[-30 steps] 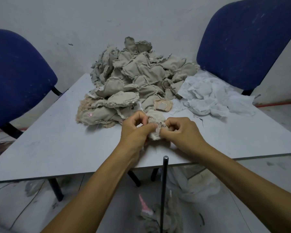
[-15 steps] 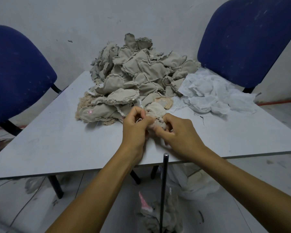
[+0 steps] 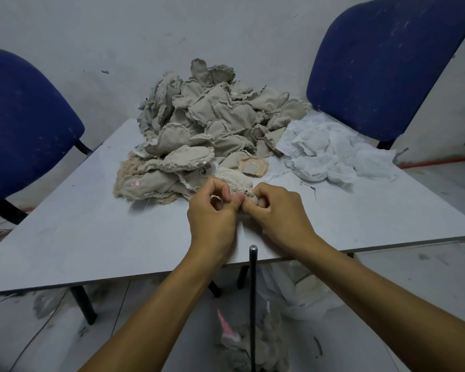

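Cloth piece (image 3: 234,180), fuzzy cream, is being pinched in the grip of left hand (image 3: 212,213) and right hand (image 3: 278,210) over the desk (image 3: 91,232), seemingly mid-turning; the big pile (image 3: 212,116) behind is awaiting handling.

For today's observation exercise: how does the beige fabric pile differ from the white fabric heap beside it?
The beige fabric pile stands tall, built of thick pieces with frayed edges; the white fabric heap lies low, thin and crumpled. The pile sits mid-table, the heap toward the right edge. Both rest on the table.
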Available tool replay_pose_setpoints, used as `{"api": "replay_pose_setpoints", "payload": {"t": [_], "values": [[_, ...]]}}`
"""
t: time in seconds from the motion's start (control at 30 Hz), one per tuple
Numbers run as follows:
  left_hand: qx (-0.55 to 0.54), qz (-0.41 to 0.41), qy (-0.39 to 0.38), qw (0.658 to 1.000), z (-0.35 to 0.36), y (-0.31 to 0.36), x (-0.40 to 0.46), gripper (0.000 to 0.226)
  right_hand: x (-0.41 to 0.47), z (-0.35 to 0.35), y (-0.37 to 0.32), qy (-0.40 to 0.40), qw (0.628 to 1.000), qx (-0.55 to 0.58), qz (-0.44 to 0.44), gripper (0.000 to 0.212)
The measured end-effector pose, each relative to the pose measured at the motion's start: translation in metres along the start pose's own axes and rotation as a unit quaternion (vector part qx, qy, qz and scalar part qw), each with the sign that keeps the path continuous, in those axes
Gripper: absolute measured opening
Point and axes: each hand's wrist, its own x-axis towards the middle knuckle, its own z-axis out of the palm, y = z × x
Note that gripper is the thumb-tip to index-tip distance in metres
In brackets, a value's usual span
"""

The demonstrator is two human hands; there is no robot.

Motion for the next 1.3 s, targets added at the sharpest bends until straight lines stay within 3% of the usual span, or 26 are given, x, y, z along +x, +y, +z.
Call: {"api": "replay_pose_setpoints", "payload": {"t": [0.27,0.4,0.47,0.57,0.63,0.7,0.83,1.03,1.17,1.23,1.3], "values": [[0.149,0.102,0.047,0.982,0.012,0.002,-0.010,0.033,0.002,-0.001,0.004,0.022,0.999,0.007,0.035,0.030],[0.135,0.048,-0.001,0.990,0.012,0.009,-0.004,0.015,0.005,-0.003,0.006,0.045,0.996,0.046,0.067,0.026],[0.201,0.094,-0.032,0.975,0.005,0.010,0.001,0.010,0.008,-0.002,0.006,0.048,0.994,0.059,0.076,0.027],[0.266,0.174,-0.138,0.938,-0.013,0.011,0.014,0.036,0.009,-0.005,0.005,0.022,0.986,0.128,0.100,0.026],[0.219,0.118,-0.288,0.925,-0.031,0.014,0.026,0.054,0.008,-0.007,0.004,-0.016,0.973,0.197,0.118,0.022],[0.183,0.081,-0.348,0.916,-0.043,0.011,0.030,0.059,0.008,-0.008,0.003,-0.042,0.971,0.206,0.115,0.026],[0.202,0.063,-0.223,0.952,-0.043,-0.004,0.024,0.039,0.009,-0.011,0.001,-0.090,0.964,0.217,0.128,0.036],[0.243,0.136,-0.201,0.939,-0.036,-0.013,0.017,0.016,0.022,-0.010,0.009,-0.070,0.972,0.139,0.178,0.039],[0.104,0.013,-0.205,0.973,-0.039,-0.013,0.019,0.025,0.021,-0.007,0.010,-0.085,0.962,0.199,0.167,0.027],[0.061,-0.027,-0.187,0.980,-0.038,-0.013,0.020,0.022,0.018,-0.012,0.010,-0.095,0.933,0.311,0.155,0.011],[0.034,-0.067,-0.142,0.987,-0.037,-0.014,0.024,0.012,0.015,-0.018,0.012,-0.109,0.901,0.396,0.137,0.010]]}}
